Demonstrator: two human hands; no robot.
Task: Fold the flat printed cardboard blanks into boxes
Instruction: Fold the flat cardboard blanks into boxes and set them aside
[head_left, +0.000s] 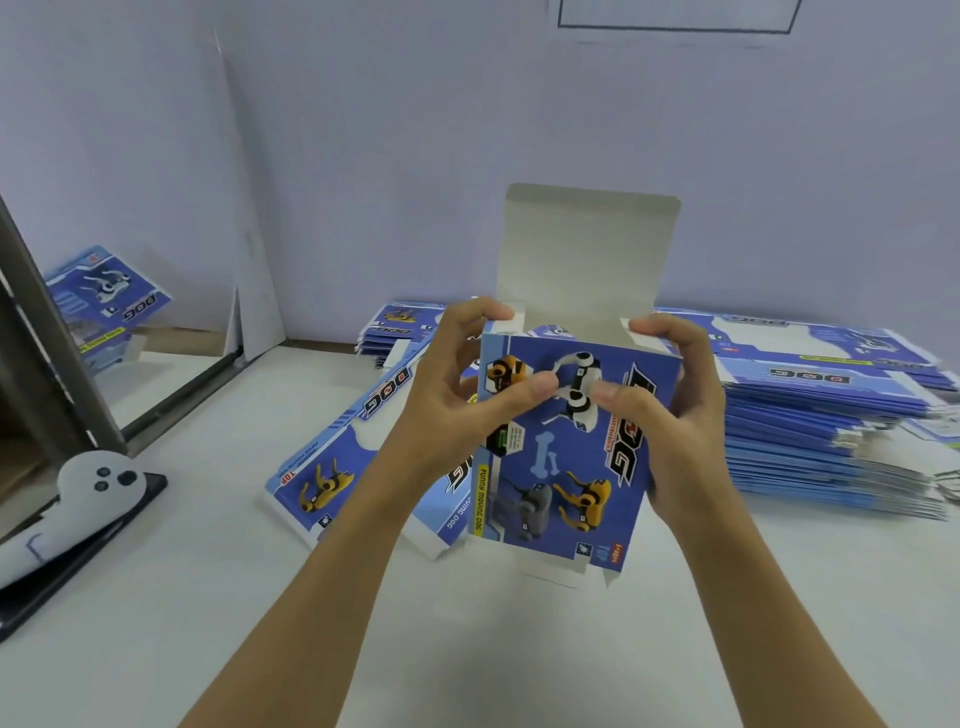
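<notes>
Box (566, 457) half-formed, top flap upright

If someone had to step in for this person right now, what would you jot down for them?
Left hand and right hand both grip one half-formed box, held above the white table, thumbs on its printed front.
Done: its body is opened into a tube.
Left: the top flap stands up unfolded, the side tabs and bottom flaps are still loose.
A flat blank lies left of the hands; a big stack of blanks waits on the right, a smaller pile behind.
</notes>
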